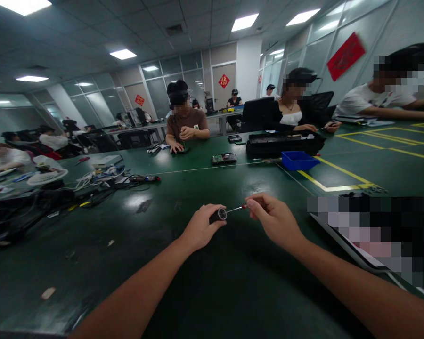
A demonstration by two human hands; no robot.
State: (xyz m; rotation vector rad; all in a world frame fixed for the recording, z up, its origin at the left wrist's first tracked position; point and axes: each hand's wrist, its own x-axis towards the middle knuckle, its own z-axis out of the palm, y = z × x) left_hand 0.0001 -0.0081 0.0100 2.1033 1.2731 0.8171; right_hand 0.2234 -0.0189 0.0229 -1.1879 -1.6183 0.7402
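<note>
My left hand (200, 228) is closed round a black cylindrical part (218, 215) with a silvery ring at its end, which faces right. In my right hand (273, 217) is a thin screwdriver (236, 209) with a red collar, pinched between thumb and fingers. Its metal shaft points left, and the tip is at the ringed end of the part; whether it touches is too small to tell. Both hands are above the dark green table (233, 273).
A blue bin (299, 160) and a black tray (284, 144) stand ahead to the right, near a circuit board (224, 158). Cables (102, 181) are heaped at the left. A pixelated object (374, 235) lies at the right. Several people sit around the tables.
</note>
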